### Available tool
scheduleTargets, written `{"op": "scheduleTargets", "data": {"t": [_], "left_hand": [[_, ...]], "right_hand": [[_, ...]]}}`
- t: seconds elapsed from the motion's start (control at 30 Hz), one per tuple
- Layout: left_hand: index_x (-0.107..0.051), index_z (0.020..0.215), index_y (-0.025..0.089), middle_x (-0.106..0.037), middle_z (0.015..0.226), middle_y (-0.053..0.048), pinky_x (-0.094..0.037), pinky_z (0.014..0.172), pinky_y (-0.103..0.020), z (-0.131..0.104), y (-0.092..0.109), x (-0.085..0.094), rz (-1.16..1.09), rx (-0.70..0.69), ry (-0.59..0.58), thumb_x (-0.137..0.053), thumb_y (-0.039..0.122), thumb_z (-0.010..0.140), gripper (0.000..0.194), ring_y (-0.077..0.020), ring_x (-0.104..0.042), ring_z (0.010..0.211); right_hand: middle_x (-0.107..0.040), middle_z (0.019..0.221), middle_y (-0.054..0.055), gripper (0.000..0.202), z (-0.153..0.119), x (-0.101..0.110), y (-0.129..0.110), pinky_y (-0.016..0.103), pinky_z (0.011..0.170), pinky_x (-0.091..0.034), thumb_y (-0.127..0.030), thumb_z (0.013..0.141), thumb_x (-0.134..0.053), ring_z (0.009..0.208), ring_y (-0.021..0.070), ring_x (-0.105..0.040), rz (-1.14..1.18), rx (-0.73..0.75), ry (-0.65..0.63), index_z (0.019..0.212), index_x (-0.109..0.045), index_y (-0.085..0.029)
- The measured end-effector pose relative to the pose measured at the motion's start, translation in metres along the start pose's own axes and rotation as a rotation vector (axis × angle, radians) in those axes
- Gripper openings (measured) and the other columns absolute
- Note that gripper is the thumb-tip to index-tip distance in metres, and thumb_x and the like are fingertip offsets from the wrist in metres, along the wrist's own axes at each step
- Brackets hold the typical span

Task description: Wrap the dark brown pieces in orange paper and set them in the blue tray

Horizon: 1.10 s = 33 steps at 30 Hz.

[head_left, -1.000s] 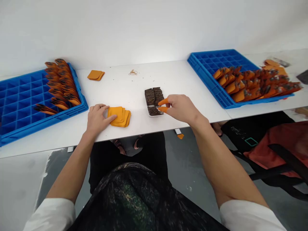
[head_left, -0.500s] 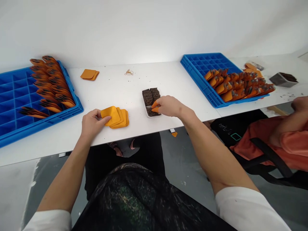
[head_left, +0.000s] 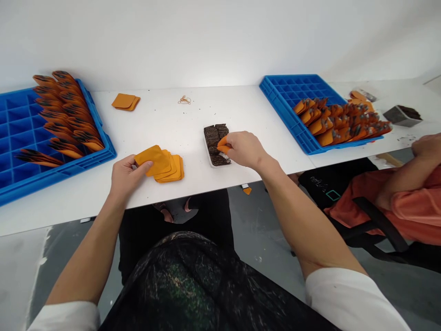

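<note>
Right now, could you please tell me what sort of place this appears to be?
It looks like a workshop: a long white table bears divided blue trays holding orange pieces, and another person sits along its near side.

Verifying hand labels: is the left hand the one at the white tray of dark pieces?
No, the left hand holds a yellow-orange piece, while the right hand is at the white tray.

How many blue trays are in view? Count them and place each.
2. The left tray is on the table left of the left hand, cut off by the picture's edge; the right tray is right of the right hand.
</note>
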<state>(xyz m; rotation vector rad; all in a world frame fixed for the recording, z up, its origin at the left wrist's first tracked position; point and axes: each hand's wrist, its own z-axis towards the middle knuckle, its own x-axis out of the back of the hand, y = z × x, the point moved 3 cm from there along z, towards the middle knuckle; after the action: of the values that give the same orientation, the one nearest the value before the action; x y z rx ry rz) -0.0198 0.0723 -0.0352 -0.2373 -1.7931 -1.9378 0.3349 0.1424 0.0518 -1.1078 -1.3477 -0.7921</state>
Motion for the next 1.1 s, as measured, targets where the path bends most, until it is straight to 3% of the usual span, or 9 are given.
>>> {"op": "scheduleTargets", "data": {"t": [0.23,0.47,0.6,0.7,0.8,0.9,1.0,1.1], "left_hand": [[-0.086,0.108,0.022,-0.082,0.103,-0.005,-0.054,0.078,-0.035,-0.001,-0.003,-0.001,-0.068,-0.004,-0.039,-0.077,0.044,0.088,0.031,-0.023,-0.069,0.085],[-0.075,0.073,0.022,-0.066,0.081,-0.003,-0.049,0.072,-0.035,-0.006,0.011,0.003,-0.046,-0.107,0.007,-0.077,0.046,0.086,0.028,-0.0198,-0.061,0.076],[-0.074,0.074,0.022,-0.063,0.08,-0.002,-0.049,0.072,-0.035,-0.012,0.015,0.004,-0.113,-0.108,0.025,-0.081,0.045,0.083,0.025,-0.0197,-0.06,0.077],[-0.073,0.072,0.022,-0.06,0.076,-0.002,-0.047,0.07,-0.035,-0.018,0.019,0.002,-0.143,-0.113,0.045,-0.082,0.042,0.081,0.024,-0.0186,-0.056,0.073],[-0.069,0.066,0.022,-0.056,0.071,-0.001,-0.044,0.066,-0.035,-0.026,0.028,0.0,-0.206,-0.108,0.062,-0.085,0.04,0.079,0.026,-0.0174,-0.051,0.068],[-0.068,0.064,0.022,-0.055,0.07,0.0,-0.045,0.066,-0.034,-0.035,0.037,-0.004,-0.317,-0.101,0.03,-0.087,0.035,0.077,0.026,-0.0166,-0.051,0.068],[-0.078,0.078,0.024,-0.067,0.081,-0.003,-0.052,0.072,-0.035,-0.048,0.039,-0.008,-0.386,-0.038,-0.054,-0.086,0.037,0.079,0.015,-0.0199,-0.061,0.078],[-0.083,0.095,0.026,-0.076,0.097,-0.005,-0.059,0.082,-0.039,-0.063,0.037,-0.007,-0.412,0.018,-0.072,-0.084,0.041,0.083,0.019,-0.0244,-0.069,0.092]], "right_hand": [[-0.076,0.09,0.006,0.028,-0.008,0.007,0.008,0.036,0.072,-0.04,-0.025,0.094,-0.055,0.078,0.0214,-0.061,0.151,-0.013,0.194,0.091,-0.083,-0.023],[-0.076,0.087,0.005,0.022,-0.03,0.006,0.013,0.037,0.068,-0.049,-0.038,0.09,-0.068,0.074,0.019,-0.061,0.728,-0.067,0.444,0.097,-0.081,-0.021],[-0.077,0.093,0.007,0.025,-0.045,0.003,0.007,0.039,0.071,-0.053,-0.046,0.083,-0.076,0.081,0.0215,-0.065,0.991,-0.114,0.542,0.095,-0.079,-0.025],[-0.071,0.082,0.003,0.028,-0.056,0.001,0.002,0.036,0.065,-0.048,-0.05,0.079,-0.08,0.069,0.0172,-0.056,1.14,-0.168,0.581,0.094,-0.078,-0.026],[-0.065,0.074,0.0,0.032,-0.065,0.0,-0.009,0.034,0.062,-0.045,-0.052,0.074,-0.086,0.063,0.0143,-0.05,1.296,-0.199,0.514,0.091,-0.076,-0.027],[-0.064,0.071,-0.002,0.037,-0.072,-0.004,-0.031,0.033,0.063,-0.048,-0.052,0.067,-0.094,0.064,0.0141,-0.055,1.53,-0.188,0.39,0.088,-0.075,-0.028],[-0.068,0.077,-0.003,0.039,-0.079,-0.018,-0.063,0.028,0.059,-0.049,-0.048,0.064,-0.098,0.069,0.0129,-0.06,1.808,-0.165,0.208,0.087,-0.075,-0.028],[-0.076,0.097,-0.001,0.034,-0.084,-0.042,-0.096,0.022,0.052,-0.046,-0.043,0.068,-0.099,0.072,0.0107,-0.063,2.009,-0.146,0.002,0.086,-0.076,-0.026]]}}
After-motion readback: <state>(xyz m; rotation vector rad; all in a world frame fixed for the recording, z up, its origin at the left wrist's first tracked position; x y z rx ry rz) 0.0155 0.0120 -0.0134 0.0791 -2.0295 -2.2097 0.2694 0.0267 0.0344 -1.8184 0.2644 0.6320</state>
